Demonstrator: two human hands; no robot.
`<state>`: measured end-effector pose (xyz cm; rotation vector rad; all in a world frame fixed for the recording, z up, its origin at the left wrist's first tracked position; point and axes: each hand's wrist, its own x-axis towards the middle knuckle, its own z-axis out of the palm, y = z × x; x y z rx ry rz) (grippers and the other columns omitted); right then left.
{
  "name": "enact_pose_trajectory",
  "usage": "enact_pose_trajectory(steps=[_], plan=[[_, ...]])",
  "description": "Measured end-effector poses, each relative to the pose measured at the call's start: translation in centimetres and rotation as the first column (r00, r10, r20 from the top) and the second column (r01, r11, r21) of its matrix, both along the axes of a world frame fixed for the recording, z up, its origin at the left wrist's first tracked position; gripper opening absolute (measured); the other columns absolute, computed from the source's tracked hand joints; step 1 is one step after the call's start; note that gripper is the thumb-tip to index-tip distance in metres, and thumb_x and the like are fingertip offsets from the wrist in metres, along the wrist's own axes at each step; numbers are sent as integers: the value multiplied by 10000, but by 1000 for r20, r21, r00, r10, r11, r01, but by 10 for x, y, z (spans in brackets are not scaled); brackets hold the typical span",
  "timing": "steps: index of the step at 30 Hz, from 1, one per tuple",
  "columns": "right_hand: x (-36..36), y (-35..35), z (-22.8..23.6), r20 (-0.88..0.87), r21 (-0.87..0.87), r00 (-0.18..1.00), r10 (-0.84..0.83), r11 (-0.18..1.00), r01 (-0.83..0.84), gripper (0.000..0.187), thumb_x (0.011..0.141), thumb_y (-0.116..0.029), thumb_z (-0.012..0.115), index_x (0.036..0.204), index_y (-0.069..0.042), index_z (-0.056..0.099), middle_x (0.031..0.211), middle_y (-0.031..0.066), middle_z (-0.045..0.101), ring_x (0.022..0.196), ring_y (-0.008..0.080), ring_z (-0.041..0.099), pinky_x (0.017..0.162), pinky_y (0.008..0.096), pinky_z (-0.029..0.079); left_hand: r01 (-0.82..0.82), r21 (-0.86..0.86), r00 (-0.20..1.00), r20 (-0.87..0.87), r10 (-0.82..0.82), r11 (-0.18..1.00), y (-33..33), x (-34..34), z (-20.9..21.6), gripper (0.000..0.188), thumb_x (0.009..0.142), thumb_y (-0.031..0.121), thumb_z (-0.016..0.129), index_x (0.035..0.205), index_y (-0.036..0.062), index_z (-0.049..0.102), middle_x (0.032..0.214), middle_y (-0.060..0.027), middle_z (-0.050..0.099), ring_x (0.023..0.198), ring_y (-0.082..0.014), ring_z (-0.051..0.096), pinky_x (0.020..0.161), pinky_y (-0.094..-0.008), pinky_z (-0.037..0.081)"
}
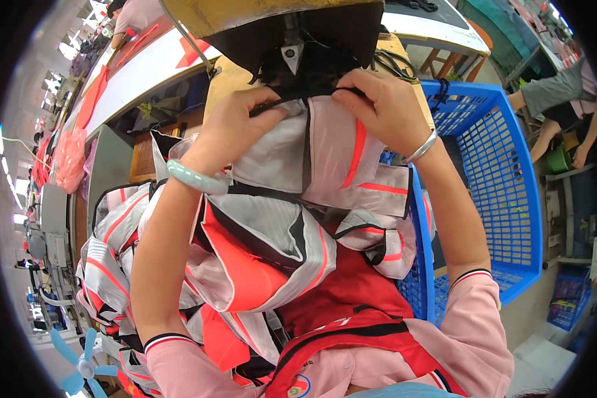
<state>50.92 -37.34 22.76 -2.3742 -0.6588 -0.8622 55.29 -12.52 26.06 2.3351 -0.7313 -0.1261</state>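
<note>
A light grey fabric piece with black edging and a bright coral stripe hangs between my hands. Its black-trimmed upper edge is pinched by my left hand on one side and by my right hand on the other, fingers closed. Just beyond that edge is the front of a sewing machine; whether the cloth lies under its foot is hidden in the dark. Below my hands, a heap of similar grey, coral and black sewn pieces spreads over my lap and to the left.
A blue plastic basket stands close by my right arm. Black-handled scissors lie on the wooden machine table, right of the machine. Coral strips rest on a long white table at left. Other people sit at far left and right.
</note>
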Motion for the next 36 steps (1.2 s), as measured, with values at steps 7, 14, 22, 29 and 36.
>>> enact_pose_trajectory(steps=[7,14,22,29,36], plan=[[16,8,-3,-131,127,991,-22,991,39,185,883,-243,615,906,-62,647,827,119,661,763,332,631,661,399,493,33,-42,998,-44,-35,999,5,20,-6,319,883,229,647,1026,-56,636,794,-62,635,735,-71,526,703,-253,465],[25,9,-5,-120,87,990,-68,993,78,207,880,-273,618,909,-73,661,827,118,667,752,330,635,656,405,496,27,-32,1000,2,-27,999,4,29,-7,326,884,242,643,1007,-59,636,785,-69,634,714,-86,534,689,-262,468],[28,5,-2,-83,64,991,-107,992,112,207,876,-288,620,904,-90,671,827,109,673,748,321,642,646,405,498,-7,-3,997,76,7,1000,-1,35,-8,346,881,262,637,1034,-49,643,831,-95,657,757,-107,570,717,-262,467],[33,4,-1,-7,93,995,-100,991,100,221,874,-303,625,915,-92,676,803,114,670,748,325,644,648,411,501,-16,-38,999,29,17,999,0,37,-5,357,900,266,622,1052,-57,636,823,-42,647,751,-79,556,688,-239,459],[-17,-15,10,-349,109,919,184,982,-155,201,872,-215,640,913,-19,654,741,111,639,671,236,619,641,316,486,70,76,963,-265,-47,995,0,18,3,319,940,283,607,972,-33,647,756,41,581,691,-25,492,619,-218,435]])
